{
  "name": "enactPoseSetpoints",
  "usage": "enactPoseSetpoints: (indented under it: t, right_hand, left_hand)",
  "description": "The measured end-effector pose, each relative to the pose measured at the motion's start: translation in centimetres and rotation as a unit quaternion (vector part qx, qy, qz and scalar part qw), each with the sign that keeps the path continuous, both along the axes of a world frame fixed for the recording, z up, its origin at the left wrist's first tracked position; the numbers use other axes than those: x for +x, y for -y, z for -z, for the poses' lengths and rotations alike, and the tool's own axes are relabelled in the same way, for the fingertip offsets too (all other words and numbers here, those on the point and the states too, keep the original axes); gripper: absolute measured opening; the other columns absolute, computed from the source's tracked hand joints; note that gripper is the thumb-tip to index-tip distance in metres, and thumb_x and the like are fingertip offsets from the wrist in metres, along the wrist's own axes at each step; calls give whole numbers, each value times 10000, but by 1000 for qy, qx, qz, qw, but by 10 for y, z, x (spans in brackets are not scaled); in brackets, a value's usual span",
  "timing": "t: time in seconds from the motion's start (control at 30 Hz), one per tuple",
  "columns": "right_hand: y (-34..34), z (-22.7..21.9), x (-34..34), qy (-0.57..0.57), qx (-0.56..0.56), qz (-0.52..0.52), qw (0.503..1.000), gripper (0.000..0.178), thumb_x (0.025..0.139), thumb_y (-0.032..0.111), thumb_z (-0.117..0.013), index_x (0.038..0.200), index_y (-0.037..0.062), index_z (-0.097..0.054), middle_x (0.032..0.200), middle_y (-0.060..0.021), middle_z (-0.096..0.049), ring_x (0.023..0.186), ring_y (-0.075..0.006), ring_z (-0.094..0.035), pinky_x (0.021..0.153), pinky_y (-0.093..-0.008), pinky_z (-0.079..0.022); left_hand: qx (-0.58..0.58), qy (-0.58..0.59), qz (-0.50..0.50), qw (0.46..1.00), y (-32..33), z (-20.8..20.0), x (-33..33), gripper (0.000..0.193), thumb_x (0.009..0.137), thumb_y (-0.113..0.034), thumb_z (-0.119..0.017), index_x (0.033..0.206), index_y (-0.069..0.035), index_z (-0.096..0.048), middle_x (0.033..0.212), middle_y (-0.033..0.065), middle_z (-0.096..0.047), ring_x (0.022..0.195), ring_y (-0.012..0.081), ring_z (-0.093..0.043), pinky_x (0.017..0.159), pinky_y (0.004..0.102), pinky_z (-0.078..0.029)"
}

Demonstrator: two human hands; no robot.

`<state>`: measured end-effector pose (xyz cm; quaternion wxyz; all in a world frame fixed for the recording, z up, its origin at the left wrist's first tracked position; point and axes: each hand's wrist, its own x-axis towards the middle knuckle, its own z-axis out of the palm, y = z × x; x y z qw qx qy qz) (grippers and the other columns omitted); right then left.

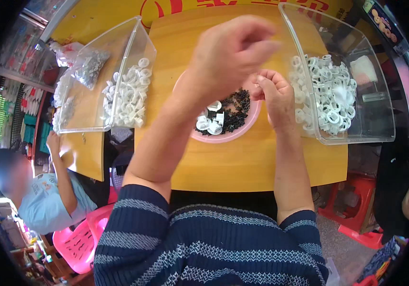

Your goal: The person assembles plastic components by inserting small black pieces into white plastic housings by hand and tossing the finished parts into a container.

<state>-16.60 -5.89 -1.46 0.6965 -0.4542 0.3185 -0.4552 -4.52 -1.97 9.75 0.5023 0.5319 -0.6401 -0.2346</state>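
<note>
Seems unfinished, with tiny black pieces (239, 102) and white plastic fittings (209, 125) in round pink tray (214, 138), inside near edge of table (233, 167). Cannot tell amount done, grip of blurred left hand (235, 47), or contents of right hand's (277, 94) narrow pinch.

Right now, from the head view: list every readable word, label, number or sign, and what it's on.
Wording not copied here; locations only.
Yellow panel beyond the table: large red characters, partly cut off or covered.
Seated co-worker's light-blue T-shirt: small print, too blurred to read.
Dark garment, far right: pale mark, too small to read.
Pink dish, white plastic pieces, small black pieces: no text visible.
</note>
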Motion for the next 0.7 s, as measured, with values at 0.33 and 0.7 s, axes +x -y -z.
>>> enactPoseSetpoints:
  t: [0.33, 0.7]
  right_hand:
    - [-32, -8, 9, -542, -546, -166, 617, 70, 658, 138, -554, 699, 107, -603, 707, -64, -561, 764, -245, -517, 668, -365, -392]
    - [-24, -6, 12, -286, -313, -126, 897, 77, 741, 72, -539, 734, 7, -580, 728, -54, -579, 700, -167, -541, 640, -287, -421]
  left_hand:
    - [233, 401, -28, 886, -54, 78, 41, 239, 709, -92, -544, 941, -70, -596, 891, 115, -599, 824, 299, -562, 709, 359, -454]
    - [212, -431, 34, 876, -34, 70, 59, 209, 813, -91, -493, 994, 3, -541, 814, 82, -593, 749, 154, -593, 647, 286, -521]
